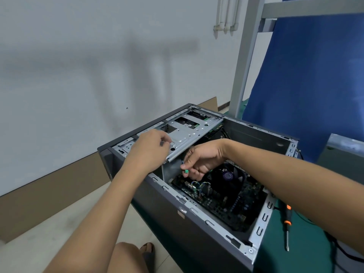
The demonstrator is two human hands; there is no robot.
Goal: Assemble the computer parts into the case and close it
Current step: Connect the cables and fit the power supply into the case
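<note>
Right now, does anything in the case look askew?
Yes: the metal drive cage sits tilted up out of the case, gripped by the left hand; the right hand pinches a loose green connector.

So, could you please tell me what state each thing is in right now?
Computer case: open, side panel off.
Drive cage: in the case, gripped by the left hand.
Green connector: unplugged, pinched by fingers of the right hand.
Motherboard: mounted inside the case.
Screwdriver: lying untouched on the green mat.
</note>
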